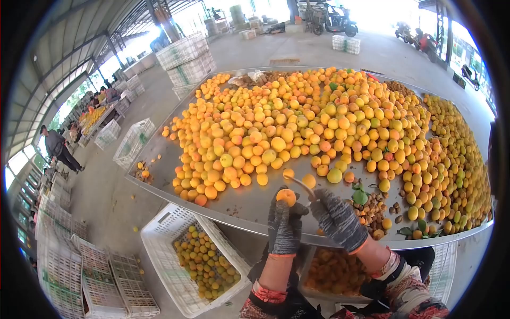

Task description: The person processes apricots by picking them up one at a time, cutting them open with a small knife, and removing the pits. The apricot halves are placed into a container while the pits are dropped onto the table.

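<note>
My left hand [285, 223], in a grey knit glove, grips an orange apricot [286, 198] between the fingertips, over the near edge of the metal table [244, 208]. Just right of it, my gloved right hand [340, 220] is closed on a thin, curved, tan tool [300, 183] whose looped tip points up and left. Beyond both hands spreads a large heap of apricots [276, 127]. By the right hand lie a small pile of brown pits [372, 210] and a green leaf [360, 197].
Below the table, a white crate [159, 234] holds greenish-yellow apricots. Orange fruit pieces [336, 271] fill a container under my forearms. Stacked white crates [186, 58] rise behind the table's left corner. A person [56, 148] stands at the far left.
</note>
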A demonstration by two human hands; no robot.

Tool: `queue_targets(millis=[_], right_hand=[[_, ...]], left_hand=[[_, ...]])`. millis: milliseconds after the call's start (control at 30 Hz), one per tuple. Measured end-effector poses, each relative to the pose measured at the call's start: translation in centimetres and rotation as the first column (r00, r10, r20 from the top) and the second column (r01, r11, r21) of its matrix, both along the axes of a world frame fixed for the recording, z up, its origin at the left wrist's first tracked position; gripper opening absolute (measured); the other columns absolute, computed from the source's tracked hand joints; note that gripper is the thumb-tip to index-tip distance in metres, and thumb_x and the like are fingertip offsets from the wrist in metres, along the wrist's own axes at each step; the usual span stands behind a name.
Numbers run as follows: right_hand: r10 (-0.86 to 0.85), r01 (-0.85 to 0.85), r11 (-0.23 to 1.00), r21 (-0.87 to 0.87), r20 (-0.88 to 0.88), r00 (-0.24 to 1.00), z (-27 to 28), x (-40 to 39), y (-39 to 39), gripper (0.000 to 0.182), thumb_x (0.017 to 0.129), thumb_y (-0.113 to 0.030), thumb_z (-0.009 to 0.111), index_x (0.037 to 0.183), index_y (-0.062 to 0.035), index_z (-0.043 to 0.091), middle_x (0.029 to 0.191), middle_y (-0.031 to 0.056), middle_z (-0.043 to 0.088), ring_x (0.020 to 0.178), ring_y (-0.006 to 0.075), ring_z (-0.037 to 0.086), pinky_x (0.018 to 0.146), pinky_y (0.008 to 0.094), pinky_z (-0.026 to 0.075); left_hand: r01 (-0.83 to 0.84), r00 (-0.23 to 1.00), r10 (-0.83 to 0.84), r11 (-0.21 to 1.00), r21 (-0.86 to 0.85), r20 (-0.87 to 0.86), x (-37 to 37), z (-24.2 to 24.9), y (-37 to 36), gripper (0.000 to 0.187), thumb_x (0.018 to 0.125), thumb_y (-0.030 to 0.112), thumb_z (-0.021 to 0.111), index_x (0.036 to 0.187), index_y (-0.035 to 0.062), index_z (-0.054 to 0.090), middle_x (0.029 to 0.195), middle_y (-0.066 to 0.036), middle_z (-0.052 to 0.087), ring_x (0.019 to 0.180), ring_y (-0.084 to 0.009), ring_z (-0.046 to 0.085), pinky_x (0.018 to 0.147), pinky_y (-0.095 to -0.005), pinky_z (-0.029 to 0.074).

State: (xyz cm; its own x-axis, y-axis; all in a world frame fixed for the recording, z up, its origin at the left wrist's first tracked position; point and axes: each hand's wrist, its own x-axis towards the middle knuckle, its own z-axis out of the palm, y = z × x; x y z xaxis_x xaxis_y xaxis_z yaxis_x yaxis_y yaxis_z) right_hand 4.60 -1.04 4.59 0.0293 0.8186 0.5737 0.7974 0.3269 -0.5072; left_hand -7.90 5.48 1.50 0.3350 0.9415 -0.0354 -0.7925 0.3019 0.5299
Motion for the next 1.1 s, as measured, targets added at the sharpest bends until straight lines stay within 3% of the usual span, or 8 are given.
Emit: queue_targets(millis=[133, 233, 300, 533, 600, 733, 800, 1100], right_hand=[[0.016, -0.007, 0.998, 0.067, -0.132, 0.991, 0.2, -2.5, -0.5, 0.027, 0.084, -0.007, 0.056, 0.108, 0.0022, 0.050, 0.087, 0.0119, 0.061, 0.074, 0.0200, 0.060, 0.066, 0.0294, 0.048], [-0.011, 0.010, 0.997, 0.080, 0.003, 1.000, 0.5, -3.1, -0.6, 0.024, 0.084, -0.008, 0.056, 0.105, 0.0020, 0.052, 0.085, 0.0140, 0.060, 0.076, 0.0236, 0.060, 0.066, 0.0316, 0.048], [-0.062, 0.027, 0.993, -0.119, -0.301, 0.952, -0.3, -3.3, -0.4, 0.025, 0.083, -0.009, 0.057, 0.105, 0.0021, 0.052, 0.085, 0.0166, 0.059, 0.078, 0.0274, 0.060, 0.068, 0.0331, 0.047], [-0.093, 0.056, 0.987, -0.149, -0.255, 0.962, 0.0, -3.6, -0.6, 0.025, 0.082, -0.006, 0.057, 0.106, 0.0015, 0.051, 0.088, 0.0147, 0.060, 0.079, 0.0250, 0.060, 0.068, 0.0324, 0.047], [-0.043, 0.059, 0.997, 0.045, -0.294, 0.955, -0.4, -3.8, -0.5, 0.021, 0.083, -0.011, 0.054, 0.100, 0.0006, 0.053, 0.080, 0.0202, 0.058, 0.073, 0.0362, 0.057, 0.061, 0.0403, 0.046], [-0.063, 0.034, 0.995, -0.092, -0.334, 0.941, -0.1, -4.0, -0.8, 0.021, 0.083, -0.011, 0.054, 0.099, 0.0009, 0.053, 0.079, 0.0200, 0.058, 0.071, 0.0358, 0.057, 0.060, 0.0405, 0.045], [-0.085, 0.049, 0.991, -0.121, -0.317, 0.945, -0.6, -4.0, -0.9, 0.026, 0.081, -0.004, 0.057, 0.105, 0.0008, 0.050, 0.089, 0.0151, 0.059, 0.079, 0.0249, 0.059, 0.069, 0.0326, 0.047], [-0.028, 0.009, 0.999, -0.054, -0.361, 0.932, -2.0, -4.2, -0.1, 0.028, 0.082, -0.002, 0.054, 0.109, 0.0015, 0.049, 0.092, 0.0138, 0.057, 0.082, 0.0223, 0.057, 0.072, 0.0317, 0.046]], left_hand=[[-0.057, 0.998, 0.057, 0.997, -0.054, 0.003, 0.3, -0.6, 0.1, 0.039, 0.083, 0.021, 0.059, 0.117, 0.0063, 0.046, 0.102, -0.006, 0.054, 0.085, -0.0146, 0.055, 0.074, -0.0301, 0.049], [-0.032, 0.999, 0.032, 0.999, -0.022, 0.018, 0.2, -0.2, -0.3, 0.039, 0.083, 0.020, 0.060, 0.117, 0.0067, 0.047, 0.105, -0.006, 0.054, 0.092, -0.0146, 0.053, 0.078, -0.0280, 0.047], [-0.033, 0.999, 0.033, 0.999, -0.003, 0.005, 0.2, -0.3, -0.4, 0.039, 0.083, 0.019, 0.060, 0.117, 0.0068, 0.047, 0.105, -0.006, 0.054, 0.093, -0.0147, 0.052, 0.080, -0.0277, 0.046], [-0.062, 0.998, 0.062, 0.998, 0.006, -0.013, 0.6, 0.0, -0.5, 0.040, 0.080, 0.020, 0.063, 0.116, 0.0073, 0.049, 0.106, -0.006, 0.055, 0.095, -0.0152, 0.052, 0.084, -0.0269, 0.044], [-0.077, 0.997, 0.078, 0.997, 0.032, -0.030, 0.6, -0.1, -0.4, 0.041, 0.080, 0.021, 0.064, 0.116, 0.0074, 0.049, 0.107, -0.006, 0.054, 0.096, -0.0151, 0.052, 0.084, -0.0269, 0.044], [-0.088, 0.993, 0.090, 0.996, 0.026, -0.071, 0.7, 0.5, -0.6, 0.041, 0.080, 0.021, 0.064, 0.116, 0.0077, 0.050, 0.107, -0.005, 0.054, 0.096, -0.0148, 0.051, 0.084, -0.0270, 0.043], [-0.073, 0.995, 0.075, 0.997, 0.027, -0.069, 0.7, 0.1, -0.5, 0.041, 0.080, 0.021, 0.064, 0.116, 0.0077, 0.050, 0.107, -0.005, 0.054, 0.096, -0.0148, 0.051, 0.084, -0.0274, 0.043], [-0.098, 0.995, 0.099, 0.995, 0.018, -0.018, 1.0, 1.3, -1.2, 0.033, 0.081, 0.011, 0.062, 0.113, 0.0070, 0.051, 0.100, -0.004, 0.056, 0.091, -0.0147, 0.053, 0.084, -0.0283, 0.044]])
